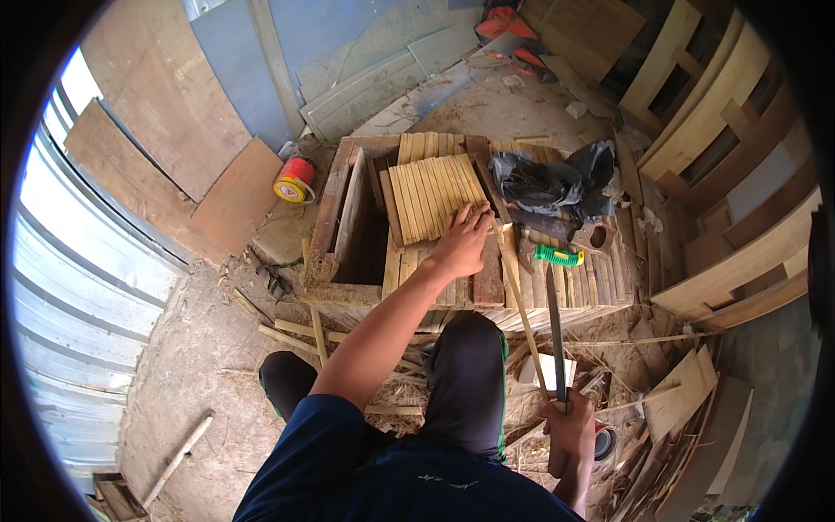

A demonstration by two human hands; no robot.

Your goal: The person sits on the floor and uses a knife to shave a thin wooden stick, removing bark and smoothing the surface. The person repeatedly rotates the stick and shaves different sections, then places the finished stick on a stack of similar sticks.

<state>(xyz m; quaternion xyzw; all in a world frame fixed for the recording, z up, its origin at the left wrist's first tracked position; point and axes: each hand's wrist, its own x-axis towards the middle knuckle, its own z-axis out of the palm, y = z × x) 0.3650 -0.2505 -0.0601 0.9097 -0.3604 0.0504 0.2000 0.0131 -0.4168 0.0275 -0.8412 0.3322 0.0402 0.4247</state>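
Observation:
My left hand (464, 242) lies with fingers spread on a small panel of bamboo slats (426, 200), which rests on a low wooden box frame (326, 235). Just beyond its fingertips is the far end of a long thin bamboo strip (520, 300). Lower right, my right hand (571, 424) is closed round the handle of a long dark blade like a machete (556, 331), pointing away from me. The strip's near end runs down to that hand; whether the fingers grip it too, I cannot tell. A green-and-yellow tool handle (558, 256) lies on the slatted top, beyond the blade's tip.
A black plastic bag (557, 178) sits on the slatted top. To the box's left stands a red-and-yellow bucket (295, 180). Offcuts and boards (683, 391) litter the floor at right. Plywood sheets (156, 104) and corrugated metal (96, 322) line the left.

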